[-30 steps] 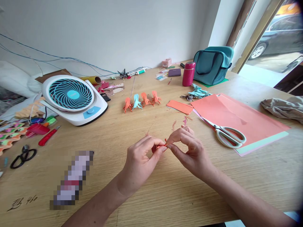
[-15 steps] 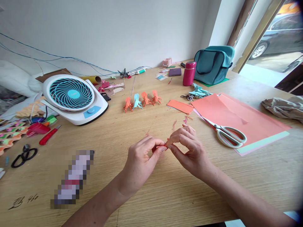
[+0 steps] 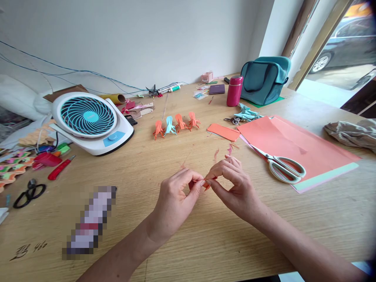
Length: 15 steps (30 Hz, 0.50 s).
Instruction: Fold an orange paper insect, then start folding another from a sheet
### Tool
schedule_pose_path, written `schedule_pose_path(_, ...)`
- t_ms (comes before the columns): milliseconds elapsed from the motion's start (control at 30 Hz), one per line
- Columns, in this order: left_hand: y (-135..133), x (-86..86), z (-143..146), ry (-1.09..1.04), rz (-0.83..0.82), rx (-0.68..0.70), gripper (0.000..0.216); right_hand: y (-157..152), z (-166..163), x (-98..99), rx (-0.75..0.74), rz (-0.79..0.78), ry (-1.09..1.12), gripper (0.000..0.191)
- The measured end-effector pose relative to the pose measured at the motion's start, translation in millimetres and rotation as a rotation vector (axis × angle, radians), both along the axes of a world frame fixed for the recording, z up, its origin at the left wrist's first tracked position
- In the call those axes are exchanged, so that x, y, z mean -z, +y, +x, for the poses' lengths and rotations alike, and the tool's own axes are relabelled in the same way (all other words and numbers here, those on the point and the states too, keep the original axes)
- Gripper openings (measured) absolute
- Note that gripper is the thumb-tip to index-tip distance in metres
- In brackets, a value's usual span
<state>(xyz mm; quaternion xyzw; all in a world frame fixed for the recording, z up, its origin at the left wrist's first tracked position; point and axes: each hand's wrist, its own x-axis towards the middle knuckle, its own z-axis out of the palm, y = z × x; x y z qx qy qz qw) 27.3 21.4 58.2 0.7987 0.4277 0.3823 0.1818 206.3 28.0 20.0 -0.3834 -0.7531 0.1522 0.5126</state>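
Between my fingertips is a small piece of folded orange paper, mostly covered by the fingers. My left hand pinches its left side between thumb and forefinger. On the other side, my right hand grips it the same way, the fingertips of both hands nearly meeting. Beyond the hands stands a row of folded paper figures: an orange one, a light blue one and two more orange ones. Cut orange paper strips lie stacked to their right.
At right, white-handled scissors rest on large orange sheets. A pink flask and teal bag stand behind. On the left are a white fan, a red utility knife, black scissors and a blurred-out object.
Both hands stay in nearly the same place. The orange paper has shifted slightly between the fingertips, and a bit more of it shows below the right fingers.
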Motion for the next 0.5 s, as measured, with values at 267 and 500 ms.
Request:
schedule_pose_path(267, 2.1, 1.3, 4.2, -0.045, -0.029, -0.002, 0.02, -0.2, -0.5, -3.0, -0.049, -0.03, 0.031, 0.015)
schedule_pose_path(500, 8.0, 10.4, 2.8, -0.199, -0.236, 0.002, 0.01, 0.3, 1.9, -4.5, -0.026, -0.276, 0.166, 0.013)
